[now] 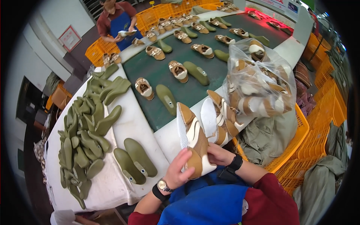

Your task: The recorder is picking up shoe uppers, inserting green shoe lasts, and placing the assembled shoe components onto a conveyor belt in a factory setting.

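Observation:
Both my hands hold a tan and white shoe upper [194, 137] upright in front of my blue apron. My left hand [179, 173] wraps the lower left side with its fingers and thumb. On the other side, my right hand [220, 154] grips the edge, its fingertips partly hidden behind the upper. Just beyond, more tan and white shoe uppers [224, 117] with white linings lean together at the table edge. Beside them sits a clear plastic bag [262, 84] full of uppers. Two green shoe lasts [140, 157] lie side by side to the left of my left hand.
A large heap of green lasts [88, 131] covers the white table [123, 125] at left. Shoes and lasts stand in rows on the green conveyor belt [144, 108]. Yellow crates [313, 138] are stacked at right. A person in a blue apron [122, 28] handles a shoe across the belt.

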Tool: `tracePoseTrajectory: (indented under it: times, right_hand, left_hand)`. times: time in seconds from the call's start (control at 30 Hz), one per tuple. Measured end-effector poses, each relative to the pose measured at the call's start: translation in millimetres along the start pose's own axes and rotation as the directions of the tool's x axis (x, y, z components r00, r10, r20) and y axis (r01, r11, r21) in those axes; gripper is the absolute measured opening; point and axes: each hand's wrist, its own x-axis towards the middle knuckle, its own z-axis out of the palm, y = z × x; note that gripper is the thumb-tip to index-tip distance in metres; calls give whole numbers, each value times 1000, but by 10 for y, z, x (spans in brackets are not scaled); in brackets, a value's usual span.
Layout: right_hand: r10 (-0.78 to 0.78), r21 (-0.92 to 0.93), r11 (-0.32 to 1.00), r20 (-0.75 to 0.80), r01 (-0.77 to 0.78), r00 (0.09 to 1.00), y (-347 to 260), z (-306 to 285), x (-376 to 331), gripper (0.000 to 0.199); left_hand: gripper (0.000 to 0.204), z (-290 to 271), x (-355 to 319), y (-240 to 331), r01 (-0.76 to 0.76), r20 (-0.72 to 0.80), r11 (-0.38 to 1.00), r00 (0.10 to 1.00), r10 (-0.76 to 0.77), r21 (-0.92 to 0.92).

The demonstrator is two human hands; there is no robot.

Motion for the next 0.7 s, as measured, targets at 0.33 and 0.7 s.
tracePoseTrajectory:
  times: [0.33, 0.7]
  right_hand:
    - [-571, -993, -37, 110, 108, 814, 0, 519, 325, 57]
    - [-562, -960, -183, 278, 210, 779, 36, 601, 217, 29]
  left_hand:
    - [68, -195, -78, 287, 673, -196, 735, 734, -650, 87]
    - [20, -133, -92, 165, 705, -95, 589, 669, -737, 395]
